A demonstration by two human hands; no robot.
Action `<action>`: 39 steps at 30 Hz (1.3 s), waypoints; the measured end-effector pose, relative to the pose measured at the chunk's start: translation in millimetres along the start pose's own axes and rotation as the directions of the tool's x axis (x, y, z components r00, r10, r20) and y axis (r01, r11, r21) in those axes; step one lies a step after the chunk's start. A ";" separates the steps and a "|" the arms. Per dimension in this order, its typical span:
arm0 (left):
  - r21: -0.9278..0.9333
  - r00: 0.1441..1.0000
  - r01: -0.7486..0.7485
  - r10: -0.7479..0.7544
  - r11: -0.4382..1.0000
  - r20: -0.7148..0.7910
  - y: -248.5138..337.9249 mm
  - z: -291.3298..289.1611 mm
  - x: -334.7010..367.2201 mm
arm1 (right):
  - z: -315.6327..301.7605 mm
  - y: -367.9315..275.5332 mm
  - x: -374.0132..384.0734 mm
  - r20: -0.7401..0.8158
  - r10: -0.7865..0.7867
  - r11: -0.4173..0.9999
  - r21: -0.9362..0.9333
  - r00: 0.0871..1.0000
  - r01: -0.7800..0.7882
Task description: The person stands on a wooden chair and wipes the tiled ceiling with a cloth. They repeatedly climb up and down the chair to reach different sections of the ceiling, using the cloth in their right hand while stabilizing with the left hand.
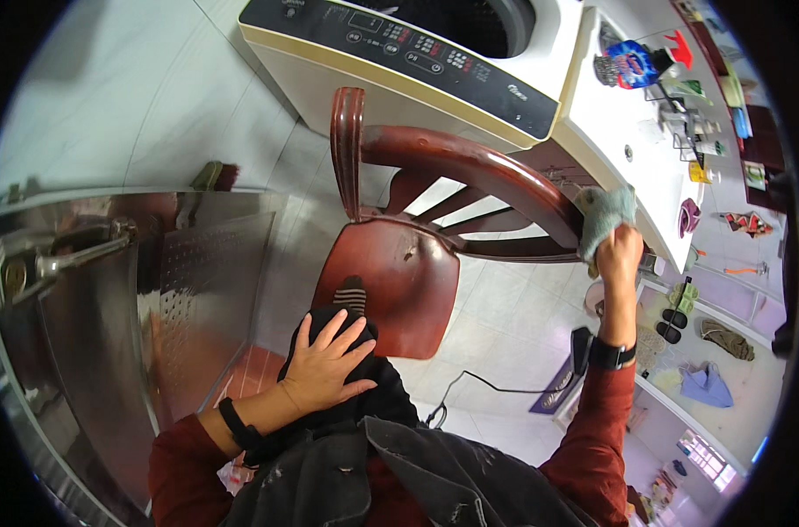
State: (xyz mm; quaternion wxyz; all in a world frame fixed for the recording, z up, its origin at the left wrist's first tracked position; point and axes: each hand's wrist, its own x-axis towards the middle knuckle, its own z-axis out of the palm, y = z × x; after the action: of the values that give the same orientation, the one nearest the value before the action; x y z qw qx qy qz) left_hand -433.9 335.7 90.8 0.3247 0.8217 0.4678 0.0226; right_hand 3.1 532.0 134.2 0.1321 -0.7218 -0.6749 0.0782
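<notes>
A dark red wooden chair stands in front of me, its curved backrest towards the washing machine. My right hand is closed on a grey-green cloth, which wraps the right end of the chair's backrest rail. Fingers spread, my left hand lies flat on my dark-trousered knee and holds nothing. My foot in a striped sock rests on the chair seat. The cloth hides the rail's end and part of my right fingers.
Beyond the chair is a top-loading washing machine. At right, a white counter carries a blue spray bottle with a red trigger. A metal door stands at left. A black cable runs along the tiled floor.
</notes>
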 end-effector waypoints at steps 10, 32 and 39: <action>-0.167 0.915 0.128 -0.052 0.978 0.399 -12.9 -36.1 44.2 | 12.4 12.9 -20.9 -0.030 0.121 0.990 0.083 0.992 -0.118; -0.670 0.815 0.554 -0.160 0.494 0.557 36.2 -140.8 59.9 | -82.9 20.1 32.1 0.510 -0.196 0.652 0.705 0.837 -0.277; -0.748 0.915 0.253 -0.404 0.613 -0.022 81.3 -380.1 14.9 | -371.5 -86.0 103.4 0.068 -0.184 0.392 0.920 0.981 0.010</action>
State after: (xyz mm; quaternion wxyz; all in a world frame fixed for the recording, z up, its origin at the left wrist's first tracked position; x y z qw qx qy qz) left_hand -493.9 513.5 431.5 0.5783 0.5159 0.5905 0.2250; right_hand 37.3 607.9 520.4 0.4563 -0.4813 -0.5705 0.4844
